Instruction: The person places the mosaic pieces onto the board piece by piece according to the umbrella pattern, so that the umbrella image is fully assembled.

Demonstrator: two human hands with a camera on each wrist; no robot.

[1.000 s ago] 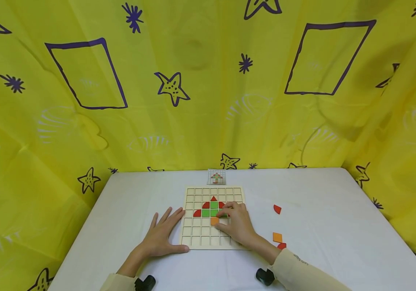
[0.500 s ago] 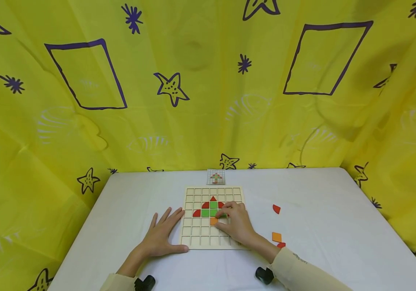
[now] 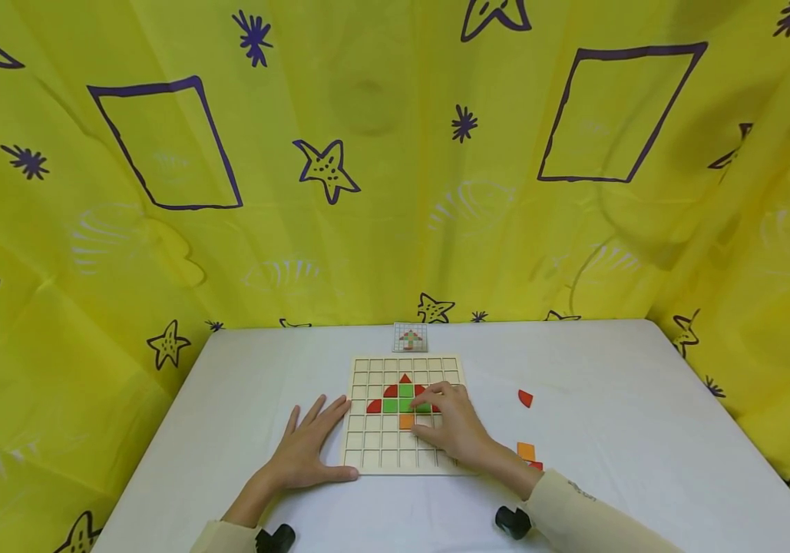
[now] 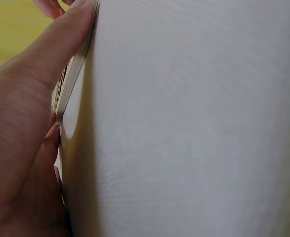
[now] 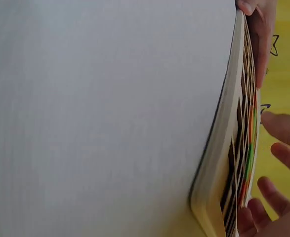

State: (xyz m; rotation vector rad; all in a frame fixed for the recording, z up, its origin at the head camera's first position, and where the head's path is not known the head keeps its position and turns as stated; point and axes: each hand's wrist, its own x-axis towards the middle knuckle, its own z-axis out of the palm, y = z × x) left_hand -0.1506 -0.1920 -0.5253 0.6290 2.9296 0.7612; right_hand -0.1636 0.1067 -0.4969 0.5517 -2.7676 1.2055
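A pale gridded board point(image 3: 371, 458) lies on the table, with coloured tiles set in its cells. Red pieces flank several green squares point(image 3: 404, 391), and a red triangle point(image 3: 404, 379) tops them. One orange square tile point(image 3: 406, 422) sits below the green row. Above the board's right half hovers my right hand point(image 3: 460, 430), thumb and fingers apart near the orange tile; in the right wrist view nothing shows between those fingers point(image 5: 283, 127). My left hand point(image 3: 300, 458) is spread at the board's left side, thumb at the near corner and fingertips against the edge. Some right-side cells are hidden.
Behind the board lies a small pattern card point(image 3: 410, 338). To the right on the white table point(image 3: 616, 430) are a loose red quarter-round tile point(image 3: 525, 399), an orange tile point(image 3: 526, 452) and a partly hidden red tile point(image 3: 537, 465). A yellow curtain point(image 3: 395, 230) surrounds the table.
The right thumb has come away from the orange tile, and the right wrist has shifted slightly to the right. The orange tile stays in its cell. My left hand has not moved.
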